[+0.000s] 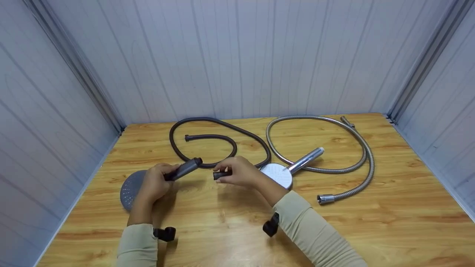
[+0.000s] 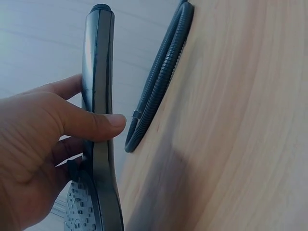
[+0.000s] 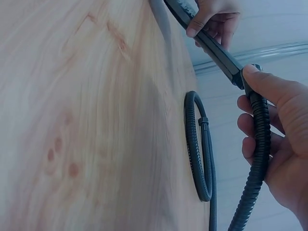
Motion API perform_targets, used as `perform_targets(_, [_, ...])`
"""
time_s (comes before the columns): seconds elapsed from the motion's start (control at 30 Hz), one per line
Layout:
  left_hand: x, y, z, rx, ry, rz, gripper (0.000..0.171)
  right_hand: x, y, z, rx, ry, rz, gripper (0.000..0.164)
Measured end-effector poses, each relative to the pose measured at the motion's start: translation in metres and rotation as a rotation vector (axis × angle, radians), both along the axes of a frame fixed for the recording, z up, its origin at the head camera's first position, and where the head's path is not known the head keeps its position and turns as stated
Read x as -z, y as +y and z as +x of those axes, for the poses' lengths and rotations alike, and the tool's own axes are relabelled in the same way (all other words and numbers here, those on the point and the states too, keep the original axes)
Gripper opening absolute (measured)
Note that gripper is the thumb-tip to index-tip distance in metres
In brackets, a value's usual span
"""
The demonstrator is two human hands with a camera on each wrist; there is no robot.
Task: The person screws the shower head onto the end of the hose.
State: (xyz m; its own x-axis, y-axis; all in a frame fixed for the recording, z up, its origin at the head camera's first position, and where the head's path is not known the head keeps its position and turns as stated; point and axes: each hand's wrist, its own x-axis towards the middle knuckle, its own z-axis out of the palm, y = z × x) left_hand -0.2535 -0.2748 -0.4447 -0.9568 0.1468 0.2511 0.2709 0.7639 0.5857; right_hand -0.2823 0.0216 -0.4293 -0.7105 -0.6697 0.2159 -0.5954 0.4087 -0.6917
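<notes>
My left hand (image 1: 155,181) grips a dark grey shower head (image 1: 130,190) by its handle, thumb across the front in the left wrist view. The threaded tip (image 2: 101,7) of the handle points up and to the right. With thumb and fingers, my right hand (image 1: 240,172) holds the end of a black ribbed shower hose (image 3: 260,127). That hose end faces the handle tip; a small gap separates them in the head view, while they overlap in the right wrist view. Behind the hands, the rest of the black hose loops over the table, its other end fitting (image 1: 187,138) lying loose.
A chrome shower head (image 1: 277,175) lies on the wooden table (image 1: 222,230) right of my right hand, partly behind the forearm. Around its handle loops a silver metal hose (image 1: 371,163), with a chrome fitting (image 1: 326,199) nearer me. White panel walls (image 1: 237,59) enclose the back and sides.
</notes>
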Motion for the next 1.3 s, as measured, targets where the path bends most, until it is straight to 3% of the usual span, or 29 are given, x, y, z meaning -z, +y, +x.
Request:
perform_targets(0.27, [-0.005,0.008,0.000,0.003,0.027,-0.054,0.052,-0.003,0.006,-0.006,0.047,0.059,0.043,0.026])
perform_targets(0.57, [-0.010,0.017,0.001,-0.015,0.038,-0.097,0.055,-0.001,0.011,-0.009,0.102,0.150,0.021,0.027])
perform_targets(0.77, [-0.011,0.027,0.002,-0.005,0.028,-0.093,0.055,-0.001,0.016,-0.011,0.109,0.163,0.022,0.026])
perform_targets(1.0, [-0.008,0.028,0.001,-0.006,0.107,-0.111,0.055,-0.003,0.019,-0.015,0.103,0.186,0.046,0.024])
perform_targets(1.3, [-0.012,0.033,0.006,-0.028,0.085,-0.106,0.054,-0.003,0.019,-0.016,0.100,0.204,0.011,0.022])
